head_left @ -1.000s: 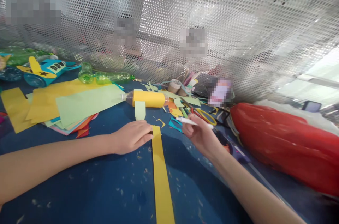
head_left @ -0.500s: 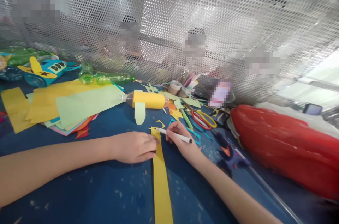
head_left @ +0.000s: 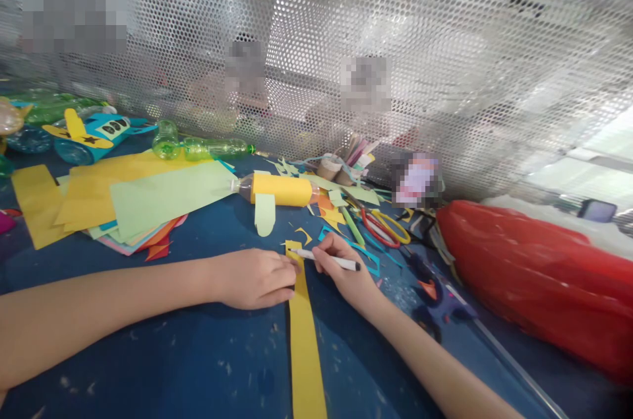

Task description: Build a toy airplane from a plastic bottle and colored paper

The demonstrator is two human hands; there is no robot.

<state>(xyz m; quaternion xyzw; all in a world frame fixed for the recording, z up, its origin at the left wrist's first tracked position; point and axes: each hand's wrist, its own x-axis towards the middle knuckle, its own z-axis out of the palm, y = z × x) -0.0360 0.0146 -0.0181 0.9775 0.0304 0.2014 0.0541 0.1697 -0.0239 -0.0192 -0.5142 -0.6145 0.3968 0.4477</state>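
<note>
A long yellow paper strip [head_left: 306, 346] lies on the blue tabletop, running from the middle toward the near edge. My left hand [head_left: 260, 279] rests flat across its upper part, fingers pressing it down. In my right hand [head_left: 349, 274] is a white marker [head_left: 307, 254] with a black end, pinched between thumb and fingers. The marker's tip touches or hovers just over the strip's far end, which bears a small dark mark. Just beyond, a plastic bottle [head_left: 283, 189] wrapped in yellow paper lies on its side, a pale green paper wing [head_left: 266, 214] attached.
Coloured paper sheets [head_left: 168, 191] are piled at left, near a blue bottle plane [head_left: 101, 132] and green bottles [head_left: 217, 148]. Scissors [head_left: 390, 227], paper scraps and a glue gun [head_left: 448, 303] lie at right, beside a red plastic bag [head_left: 524, 274]. A perforated metal screen [head_left: 306, 43] stands behind.
The view has shifted slightly. The marker tip stays at the strip's far end, where a dark mark shows. My left hand keeps its place on the strip.
</note>
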